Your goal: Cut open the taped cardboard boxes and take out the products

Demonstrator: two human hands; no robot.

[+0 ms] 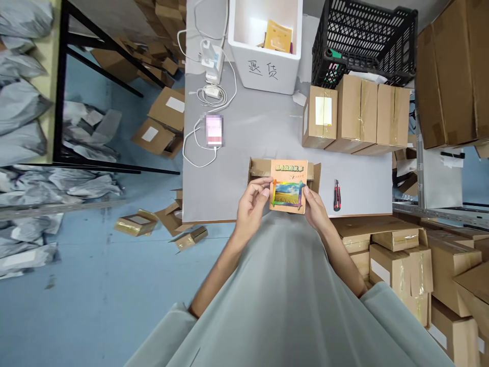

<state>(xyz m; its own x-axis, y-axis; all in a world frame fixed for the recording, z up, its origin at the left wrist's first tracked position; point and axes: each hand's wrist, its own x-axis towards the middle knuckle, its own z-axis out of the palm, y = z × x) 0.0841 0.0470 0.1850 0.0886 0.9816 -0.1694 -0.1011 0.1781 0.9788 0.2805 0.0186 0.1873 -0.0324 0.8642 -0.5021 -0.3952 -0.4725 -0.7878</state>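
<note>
Between my hands I hold up a small orange book [289, 186] with a landscape picture and rainbow-coloured border on its cover. My left hand [252, 204] grips its left edge between thumb and fingers. At the opposite edge, my right hand [314, 205] has its thumb on the cover, the fingers partly hidden behind. Just beyond the book, an open cardboard box [260, 168] sits on the grey table [263, 127]; the book and hands cover most of it, and its contents are hidden. A red and black utility knife [336, 195] lies to the right of my right hand.
A white foam bin [265, 71] with yellow items inside and a black plastic crate [367, 41] stand at the back. Taped cartons [357, 114] line the right rear. A phone [214, 130] with cables lies left. Boxes [401, 270] are stacked at right below table level.
</note>
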